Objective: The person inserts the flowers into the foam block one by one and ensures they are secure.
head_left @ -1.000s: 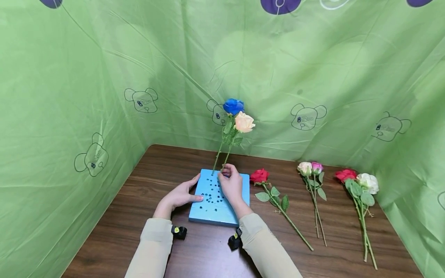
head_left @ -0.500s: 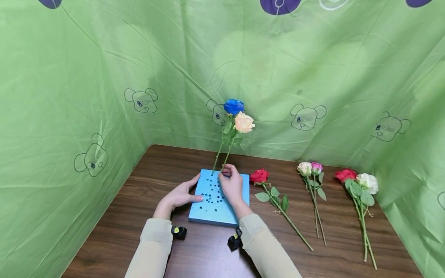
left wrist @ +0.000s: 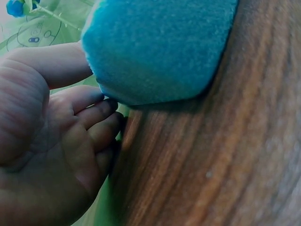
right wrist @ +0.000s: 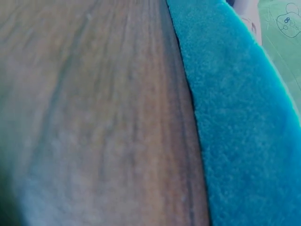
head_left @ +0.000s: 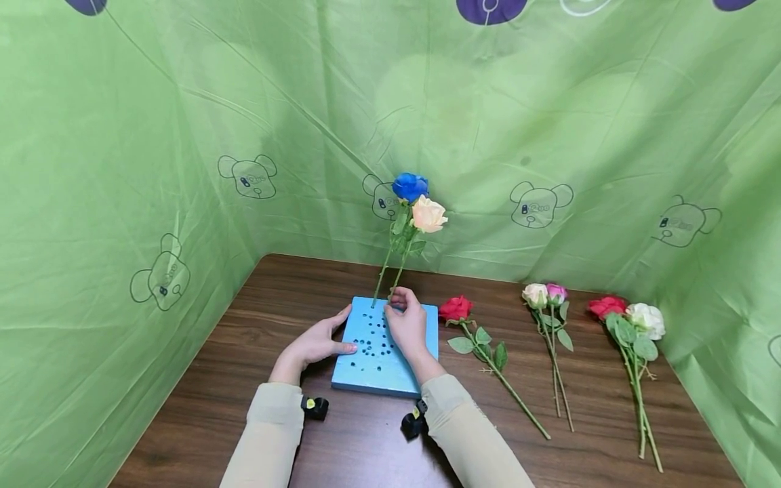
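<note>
A blue foam board (head_left: pixel 390 374) with several holes lies on the table. My left hand (head_left: pixel 315 343) grips its left side, thumb on the top face; in the left wrist view that hand (left wrist: pixel 56 122) has its fingertips against the board's edge (left wrist: pixel 155 66). My right hand (head_left: pixel 407 327) pinches the lower stem of a pale peach rose (head_left: pixel 430 215) at the board's far part; its stem end is hidden behind the fingers. Beside it a blue rose (head_left: pixel 409 187) stands in the board, leaning slightly right. In the right wrist view only the board's side (right wrist: pixel 244 117) shows clearly, not the right hand's grip.
A red rose (head_left: pixel 455 308) lies just right of the board. Farther right lie a cream rose (head_left: pixel 535 296) and a pink rose (head_left: pixel 556 293), then another red rose (head_left: pixel 607 308) and a white rose (head_left: pixel 645 321). Green cloth (head_left: pixel 464 122) hangs around the wooden table (head_left: pixel 274 291).
</note>
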{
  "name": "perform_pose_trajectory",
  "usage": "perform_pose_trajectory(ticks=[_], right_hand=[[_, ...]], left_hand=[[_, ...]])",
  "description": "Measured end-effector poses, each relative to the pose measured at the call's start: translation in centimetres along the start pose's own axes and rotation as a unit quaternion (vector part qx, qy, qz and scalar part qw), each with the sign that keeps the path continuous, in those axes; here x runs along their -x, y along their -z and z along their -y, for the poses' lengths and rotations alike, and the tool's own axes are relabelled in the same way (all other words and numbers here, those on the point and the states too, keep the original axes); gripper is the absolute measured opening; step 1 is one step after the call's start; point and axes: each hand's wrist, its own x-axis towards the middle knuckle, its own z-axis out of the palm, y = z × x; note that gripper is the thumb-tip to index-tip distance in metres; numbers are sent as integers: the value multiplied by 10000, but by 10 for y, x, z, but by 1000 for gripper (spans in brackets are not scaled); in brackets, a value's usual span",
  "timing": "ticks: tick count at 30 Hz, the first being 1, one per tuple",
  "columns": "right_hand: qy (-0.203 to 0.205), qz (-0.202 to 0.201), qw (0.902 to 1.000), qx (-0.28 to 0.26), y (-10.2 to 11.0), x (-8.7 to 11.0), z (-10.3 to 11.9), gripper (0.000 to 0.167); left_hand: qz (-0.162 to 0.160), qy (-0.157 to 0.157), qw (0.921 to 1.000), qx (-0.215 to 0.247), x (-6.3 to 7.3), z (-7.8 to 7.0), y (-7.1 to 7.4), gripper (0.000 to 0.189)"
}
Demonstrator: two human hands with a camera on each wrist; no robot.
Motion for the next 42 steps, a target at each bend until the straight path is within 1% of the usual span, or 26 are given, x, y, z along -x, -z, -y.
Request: perform_pose_trajectory(ticks=[8,13,17,25,30,35,39,42], right_hand=[[-66,9,9998,-192,3,0,0,36],[-203,100,9982,-551,6,0,1,37],[-357,219,9961,-779,11,-2,0,38],[-474,579,9908,-1126,24,-1,2,41],[-631,787,9882,-1152,41,1,7,43],[-772,935,9853,-1203,61,0,7,45],[-811,1062,9839,-1190,84,2,7,46],[-795,1226,9836,-1058,103,4,7,45]], left_hand=[[78,-20,9999,92,1,-3,0,104],[52,8,9999,104,2,-4,-1,104],[54,33,9999,87,2,-3,-2,104],[55,45,10000,38,2,0,-1,104],[66,6,10000,9,3,2,1,104],[63,-1,10000,-44,3,1,2,104],[80,-27,9999,-95,2,0,2,104],[77,-33,9999,-91,2,0,2,104]])
